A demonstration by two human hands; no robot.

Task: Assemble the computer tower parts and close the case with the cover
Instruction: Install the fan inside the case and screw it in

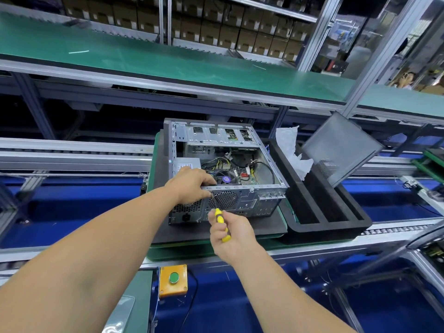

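Case (225,164) is wide open, cover (341,147) leaning off at 2 o'clock. Left hand (192,183) grips the rear edge, right hand (228,231) wraps the yellow screwdriver (219,218). So mid-assembly, closing's left.

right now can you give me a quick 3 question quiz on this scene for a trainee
1. True or false: the cover is already on the computer case.
2. Which hand grips the yellow screwdriver? A left, B right
3. Fill in: the screwdriver tip points at the back panel near the round ____ grille.

Key
1. False: it leans in the black tray to the right of the case.
2. B: the right hand grips it; the left hand holds the case's top rear edge.
3. fan
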